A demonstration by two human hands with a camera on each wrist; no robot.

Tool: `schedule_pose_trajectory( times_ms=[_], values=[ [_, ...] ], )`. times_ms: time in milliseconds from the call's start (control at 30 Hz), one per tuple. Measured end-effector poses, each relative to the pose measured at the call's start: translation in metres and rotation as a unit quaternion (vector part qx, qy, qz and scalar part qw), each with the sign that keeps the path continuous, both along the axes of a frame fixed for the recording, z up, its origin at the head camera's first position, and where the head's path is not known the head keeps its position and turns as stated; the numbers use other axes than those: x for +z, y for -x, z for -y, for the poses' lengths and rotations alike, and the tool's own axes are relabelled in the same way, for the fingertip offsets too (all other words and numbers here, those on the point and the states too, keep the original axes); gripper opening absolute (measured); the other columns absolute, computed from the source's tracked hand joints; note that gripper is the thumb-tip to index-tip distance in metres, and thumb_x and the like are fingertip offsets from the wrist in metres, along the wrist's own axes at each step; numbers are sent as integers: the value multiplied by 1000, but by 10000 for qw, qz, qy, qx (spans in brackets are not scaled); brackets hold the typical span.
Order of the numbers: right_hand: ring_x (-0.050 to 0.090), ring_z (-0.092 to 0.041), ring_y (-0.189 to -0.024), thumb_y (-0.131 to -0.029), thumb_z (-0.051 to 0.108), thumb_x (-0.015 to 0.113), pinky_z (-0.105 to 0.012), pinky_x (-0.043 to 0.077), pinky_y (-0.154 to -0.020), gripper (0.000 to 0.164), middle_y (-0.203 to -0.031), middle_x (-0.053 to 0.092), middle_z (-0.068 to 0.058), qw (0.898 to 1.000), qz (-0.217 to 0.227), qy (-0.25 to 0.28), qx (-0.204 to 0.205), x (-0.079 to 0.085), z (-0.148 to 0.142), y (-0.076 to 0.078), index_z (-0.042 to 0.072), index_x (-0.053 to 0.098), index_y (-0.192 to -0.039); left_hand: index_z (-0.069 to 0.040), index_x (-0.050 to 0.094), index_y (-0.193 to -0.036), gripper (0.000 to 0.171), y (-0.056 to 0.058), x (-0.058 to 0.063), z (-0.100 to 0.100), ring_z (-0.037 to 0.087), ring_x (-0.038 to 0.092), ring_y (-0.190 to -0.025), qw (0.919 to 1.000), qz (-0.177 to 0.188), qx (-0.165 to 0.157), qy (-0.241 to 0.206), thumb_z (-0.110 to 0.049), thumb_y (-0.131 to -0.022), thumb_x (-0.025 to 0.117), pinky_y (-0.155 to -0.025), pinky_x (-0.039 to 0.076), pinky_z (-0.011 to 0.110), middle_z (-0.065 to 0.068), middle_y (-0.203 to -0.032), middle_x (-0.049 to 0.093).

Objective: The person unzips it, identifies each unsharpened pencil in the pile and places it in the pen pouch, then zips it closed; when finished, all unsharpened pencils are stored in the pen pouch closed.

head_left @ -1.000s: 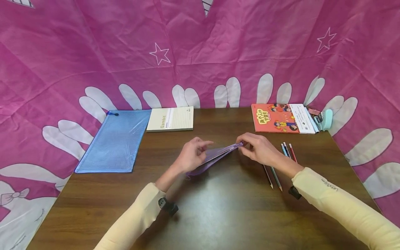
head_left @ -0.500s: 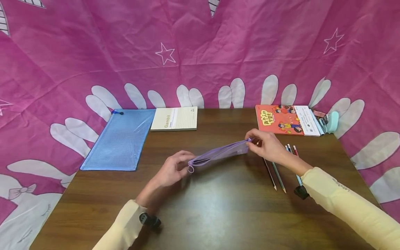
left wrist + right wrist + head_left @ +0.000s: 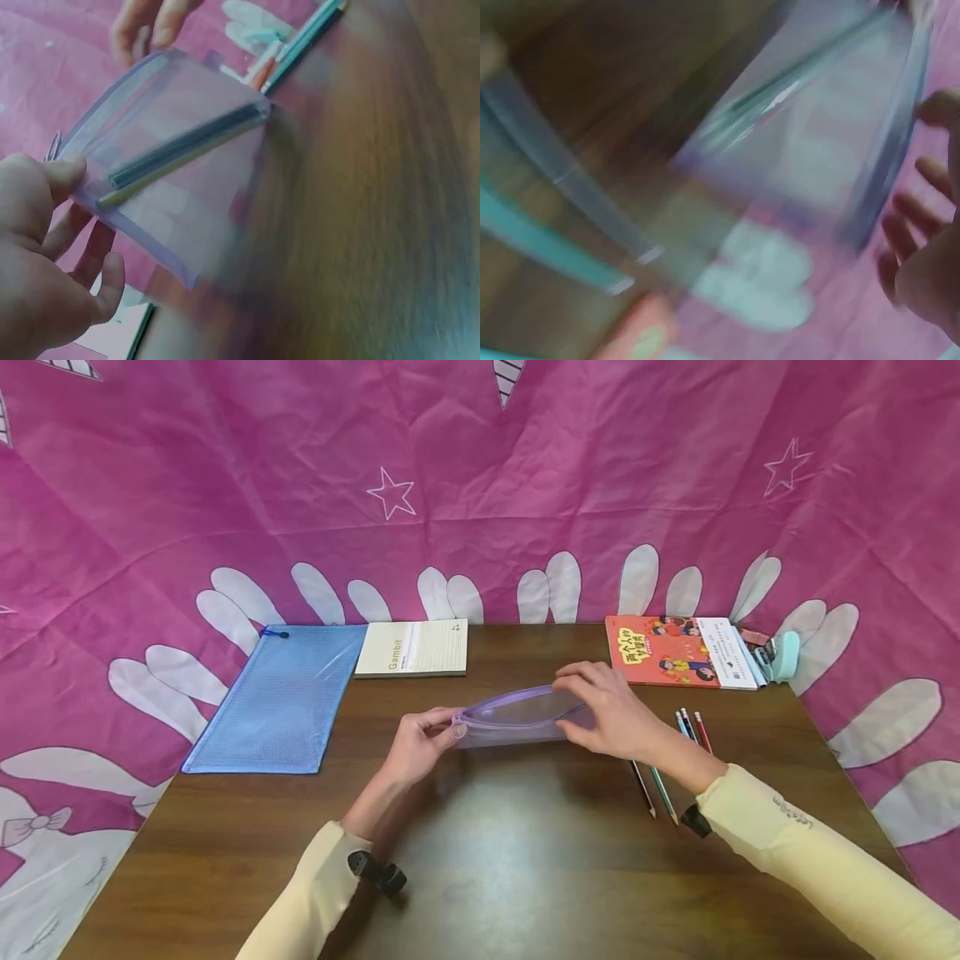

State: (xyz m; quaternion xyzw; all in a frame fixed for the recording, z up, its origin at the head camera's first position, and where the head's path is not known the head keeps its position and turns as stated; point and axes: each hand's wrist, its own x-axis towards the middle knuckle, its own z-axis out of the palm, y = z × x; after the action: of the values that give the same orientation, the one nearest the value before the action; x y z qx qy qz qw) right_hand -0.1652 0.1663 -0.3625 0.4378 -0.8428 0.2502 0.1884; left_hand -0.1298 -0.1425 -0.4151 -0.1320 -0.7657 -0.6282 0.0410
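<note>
A translucent purple zip pouch (image 3: 510,735) is held up above the table, its mouth gaping upward. Several pencils (image 3: 184,150) show through its side in the left wrist view. My left hand (image 3: 415,747) pinches the pouch's left end beside the zipper pull ring (image 3: 458,729). At the right end, my right hand (image 3: 618,714) has thumb and fingers spread apart at the rim; in the blurred right wrist view the thumb is at the zipper edge and the other fingers are off the pouch. More pencils, including a green pencil (image 3: 663,795) and a red pencil (image 3: 702,732), lie under my right forearm.
A blue zip folder (image 3: 273,702) lies at the left, with a cream notebook (image 3: 412,648) beside it. At the back right is an orange-red book (image 3: 671,650), and next to it a mint-coloured object (image 3: 785,656). A pink curtain (image 3: 480,485) hangs behind the wooden table (image 3: 487,877).
My left hand first let the pouch hang, then took its left end by the ring. The pouch has levelled and its mouth has widened. My right hand has moved left along the rim, fingers spreading.
</note>
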Motion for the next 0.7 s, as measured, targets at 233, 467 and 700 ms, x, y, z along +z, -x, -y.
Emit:
schedule_pose_trajectory(
  times_ms=[233,467,700],
  values=[
    [49,-32,-114,-83,12,80,-47,42,-90,42,-129,56,-12,9921,-240,-856,883,27,69,-5,9,65,-122,12,70,-113,24,2,4,-10,17,66,-88,9999,-54,-65,-147,6,-90,68,-77,55,25,21,-104,69],
    [51,-28,-110,-84,14,81,-42,43,-91,34,-122,59,-7,9693,264,-2109,1236,46,104,3,17,70,-117,13,71,-109,21,-1,7,-17,19,66,-95,9994,-263,-217,-86,11,-89,66,-80,54,26,25,-113,68],
    [56,-21,-97,-82,21,83,-37,45,-84,25,-101,64,1,9673,544,-2208,1125,51,119,3,14,69,-102,14,72,-101,19,-13,28,-23,32,64,-93,9971,-648,191,340,17,-82,68,-79,51,27,27,-100,70]
  ],
)
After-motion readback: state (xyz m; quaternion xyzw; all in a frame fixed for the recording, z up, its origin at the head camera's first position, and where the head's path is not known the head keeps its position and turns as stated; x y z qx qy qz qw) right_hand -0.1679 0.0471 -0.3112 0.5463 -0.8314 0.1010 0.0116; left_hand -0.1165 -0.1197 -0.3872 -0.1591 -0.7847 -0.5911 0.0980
